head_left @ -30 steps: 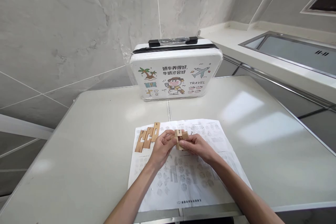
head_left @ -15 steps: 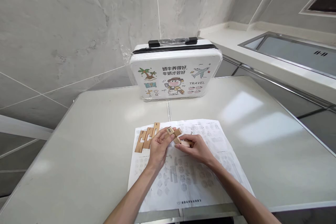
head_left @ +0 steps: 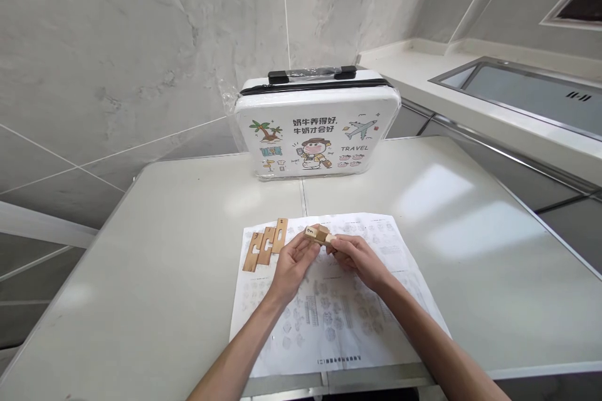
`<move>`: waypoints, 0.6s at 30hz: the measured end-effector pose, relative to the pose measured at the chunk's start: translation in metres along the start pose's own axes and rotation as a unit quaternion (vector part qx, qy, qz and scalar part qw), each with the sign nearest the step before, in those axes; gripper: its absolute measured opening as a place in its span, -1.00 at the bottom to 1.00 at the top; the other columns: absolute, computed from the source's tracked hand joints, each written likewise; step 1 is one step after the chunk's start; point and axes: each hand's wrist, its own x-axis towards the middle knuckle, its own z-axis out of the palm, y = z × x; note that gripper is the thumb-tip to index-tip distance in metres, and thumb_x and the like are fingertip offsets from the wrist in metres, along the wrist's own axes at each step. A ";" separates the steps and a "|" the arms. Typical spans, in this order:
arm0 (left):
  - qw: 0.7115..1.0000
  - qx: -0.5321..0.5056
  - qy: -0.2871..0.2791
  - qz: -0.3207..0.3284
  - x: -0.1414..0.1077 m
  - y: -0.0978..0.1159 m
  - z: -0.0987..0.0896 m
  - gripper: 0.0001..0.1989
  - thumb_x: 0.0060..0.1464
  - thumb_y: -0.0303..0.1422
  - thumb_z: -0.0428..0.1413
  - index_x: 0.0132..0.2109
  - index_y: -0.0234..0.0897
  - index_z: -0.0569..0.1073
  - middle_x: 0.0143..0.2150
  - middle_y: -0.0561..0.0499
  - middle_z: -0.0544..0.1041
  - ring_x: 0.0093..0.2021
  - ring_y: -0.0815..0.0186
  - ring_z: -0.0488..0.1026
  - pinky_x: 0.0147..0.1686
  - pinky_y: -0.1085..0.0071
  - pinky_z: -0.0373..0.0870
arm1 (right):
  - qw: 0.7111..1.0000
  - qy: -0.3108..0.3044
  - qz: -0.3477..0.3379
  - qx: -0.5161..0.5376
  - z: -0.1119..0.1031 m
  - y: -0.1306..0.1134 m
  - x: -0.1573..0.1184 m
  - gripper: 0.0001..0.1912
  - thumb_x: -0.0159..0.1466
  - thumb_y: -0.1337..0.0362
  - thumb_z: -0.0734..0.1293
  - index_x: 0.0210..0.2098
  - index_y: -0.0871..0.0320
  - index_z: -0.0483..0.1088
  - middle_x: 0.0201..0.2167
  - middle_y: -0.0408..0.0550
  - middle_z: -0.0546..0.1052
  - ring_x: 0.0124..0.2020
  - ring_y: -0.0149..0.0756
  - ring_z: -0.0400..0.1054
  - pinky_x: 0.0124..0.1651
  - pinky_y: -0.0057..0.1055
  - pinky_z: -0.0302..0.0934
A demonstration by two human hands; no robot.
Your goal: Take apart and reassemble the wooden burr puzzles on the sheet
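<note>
Small wooden blocks (head_left: pixel 322 234), fitted against one another, are held above the printed sheet (head_left: pixel 301 351); one carries a dark "3". My left hand (head_left: pixel 295 261) grips them from the left, fingers closed. From the right, my right hand (head_left: pixel 356 257) pinches the lighter end of the group. Parts of the blocks are hidden by the fingers. Left of my left hand, three flat wooden pieces marked 3 (head_left: pixel 253 254), 1 (head_left: pixel 266 247) and 2 (head_left: pixel 279 235) lie side by side on the sheet, with cut-outs in them.
A white suitcase (head_left: pixel 317 106) in clear plastic stands at the back of the pale table (head_left: pixel 141 263). A grey wall is behind it. To the right runs a counter (head_left: pixel 404 72) with an inset metal-framed panel (head_left: pixel 527 91).
Both hands have turned the wooden blocks and brought them closer together. The light block at my right fingers now sits against the others. The view has shifted slightly.
</note>
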 end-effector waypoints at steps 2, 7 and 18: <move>1.000 0.020 0.011 -0.003 -0.001 0.000 0.000 -0.56 0.23 -0.13 0.32 0.17 -0.23 0.60 0.06 -0.16 0.67 0.08 0.10 0.59 0.18 0.22 0.44 | 1.000 -0.003 0.004 0.009 -0.002 0.001 0.000 -0.50 0.34 -0.16 0.38 -0.42 0.17 0.44 -0.61 -0.30 0.05 -0.58 -0.44 -0.21 -0.50 -0.37 -0.28; 0.996 0.059 0.069 -0.026 -0.002 0.000 -0.003 -0.63 0.16 -0.05 0.35 -0.12 -0.30 0.65 -0.30 -0.05 0.65 -0.35 0.30 0.53 -0.33 0.43 0.41 | 1.000 0.010 0.006 -0.012 -0.001 0.002 0.000 -0.45 0.34 -0.18 0.36 -0.51 0.13 0.35 -0.64 -0.30 0.05 -0.59 -0.45 -0.21 -0.52 -0.36 -0.29; 0.991 0.086 0.099 -0.022 -0.001 0.005 0.006 -0.61 0.14 -0.07 0.36 -0.02 -0.24 0.64 -0.29 -0.03 0.65 -0.27 0.23 0.59 -0.26 0.40 0.48 | 1.000 0.019 -0.006 0.022 0.001 -0.001 0.000 -0.46 0.37 -0.23 0.34 -0.39 0.15 0.43 -0.62 -0.32 0.03 -0.59 -0.44 -0.20 -0.51 -0.37 -0.25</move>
